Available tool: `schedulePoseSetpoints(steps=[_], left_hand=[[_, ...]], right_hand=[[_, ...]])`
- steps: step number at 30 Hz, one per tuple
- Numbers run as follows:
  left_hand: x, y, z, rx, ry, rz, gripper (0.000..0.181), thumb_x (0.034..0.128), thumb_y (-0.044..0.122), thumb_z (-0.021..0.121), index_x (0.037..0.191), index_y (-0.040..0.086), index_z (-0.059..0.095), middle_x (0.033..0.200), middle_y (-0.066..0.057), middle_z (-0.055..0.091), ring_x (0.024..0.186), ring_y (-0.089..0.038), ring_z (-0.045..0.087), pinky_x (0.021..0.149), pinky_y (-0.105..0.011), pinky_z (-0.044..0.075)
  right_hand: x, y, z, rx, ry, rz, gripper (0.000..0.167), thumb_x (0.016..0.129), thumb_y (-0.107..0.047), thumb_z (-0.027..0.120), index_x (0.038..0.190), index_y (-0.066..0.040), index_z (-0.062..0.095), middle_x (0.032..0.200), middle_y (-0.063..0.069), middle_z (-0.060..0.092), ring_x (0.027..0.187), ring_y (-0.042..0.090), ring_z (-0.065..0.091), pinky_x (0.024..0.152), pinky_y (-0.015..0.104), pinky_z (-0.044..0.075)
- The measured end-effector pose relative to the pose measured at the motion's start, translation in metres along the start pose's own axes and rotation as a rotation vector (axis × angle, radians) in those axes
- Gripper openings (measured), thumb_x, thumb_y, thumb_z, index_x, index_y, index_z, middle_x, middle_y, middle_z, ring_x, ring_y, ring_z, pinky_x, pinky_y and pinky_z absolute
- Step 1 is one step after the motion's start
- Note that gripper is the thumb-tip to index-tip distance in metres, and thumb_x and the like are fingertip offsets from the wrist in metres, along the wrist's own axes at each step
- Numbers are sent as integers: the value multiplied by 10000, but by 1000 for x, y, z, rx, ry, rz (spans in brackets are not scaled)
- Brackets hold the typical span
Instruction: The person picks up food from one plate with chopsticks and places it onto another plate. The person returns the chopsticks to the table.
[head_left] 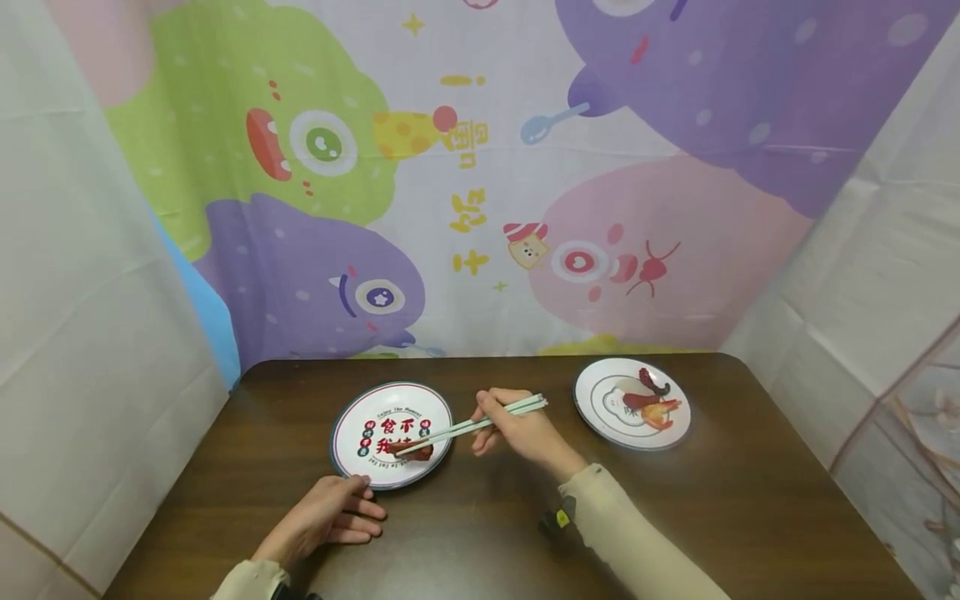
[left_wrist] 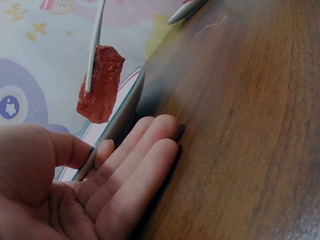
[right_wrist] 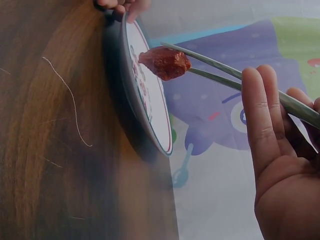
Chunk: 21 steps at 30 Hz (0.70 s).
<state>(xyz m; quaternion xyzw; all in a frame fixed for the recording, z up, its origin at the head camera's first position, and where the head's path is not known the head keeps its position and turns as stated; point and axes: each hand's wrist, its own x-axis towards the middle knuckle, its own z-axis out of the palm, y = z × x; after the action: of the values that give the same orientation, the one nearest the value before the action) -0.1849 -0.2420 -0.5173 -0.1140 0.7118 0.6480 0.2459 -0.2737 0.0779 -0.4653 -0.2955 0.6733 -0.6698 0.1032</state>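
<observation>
My right hand (head_left: 525, 427) holds a pair of pale green chopsticks (head_left: 487, 421) over the left plate (head_left: 352, 450). Between the chopstick tips is a reddish-brown piece of food that looks like meat (right_wrist: 167, 63). In the right wrist view this piece is raised off the plate. My left hand (head_left: 330, 515) is at the plate's near edge. Its thumb and index finger (left_wrist: 104, 150) pinch the rim, as the left wrist view shows, while the other fingers lie extended beside the plate. The plate is white with a dark rim and red printed characters.
A second white plate (head_left: 600, 408) stands at the right, bearing a shrimp (head_left: 660, 414) and dark red food pieces (head_left: 654, 382). Both plates are on a brown wooden table (head_left: 465, 533). A cartoon-printed curtain (head_left: 480, 317) hangs behind the table's far edge.
</observation>
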Motion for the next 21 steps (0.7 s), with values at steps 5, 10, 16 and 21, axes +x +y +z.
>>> schedulePoseSetpoints(steps=[5,10,16,21], left_hand=[[1,-1,-1,0,-14,12,329,1050,281,446,1043,-26,563,883,-98,766,752,-215,770,673,-349,657],[0,0,0,-6,-7,3,320,1050,284,449,1037,-17,555,881,-100,771,743,-211,771,663,-339,655],[0,1,1,-4,5,-8,331,1053,286,444,1038,-27,553,881,-105,773,740,-208,771,658,-337,655],[0,1,1,2,9,-6,349,1055,292,443,1039,-36,564,881,-104,773,739,-207,771,658,-338,655]], right_hand=[[1,3,1,13,-12,-2,465,1103,-284,474,947,127,626,780,407,659,663,411,740,644,591,625],[1,6,5,45,-17,25,474,1102,-290,476,964,140,620,810,435,646,664,341,753,669,565,635],[1,9,8,67,-17,66,465,1100,-287,483,976,137,628,799,365,679,650,215,749,676,515,648],[2,12,11,86,-27,77,447,1102,-256,480,981,152,620,807,381,673,651,212,749,678,506,650]])
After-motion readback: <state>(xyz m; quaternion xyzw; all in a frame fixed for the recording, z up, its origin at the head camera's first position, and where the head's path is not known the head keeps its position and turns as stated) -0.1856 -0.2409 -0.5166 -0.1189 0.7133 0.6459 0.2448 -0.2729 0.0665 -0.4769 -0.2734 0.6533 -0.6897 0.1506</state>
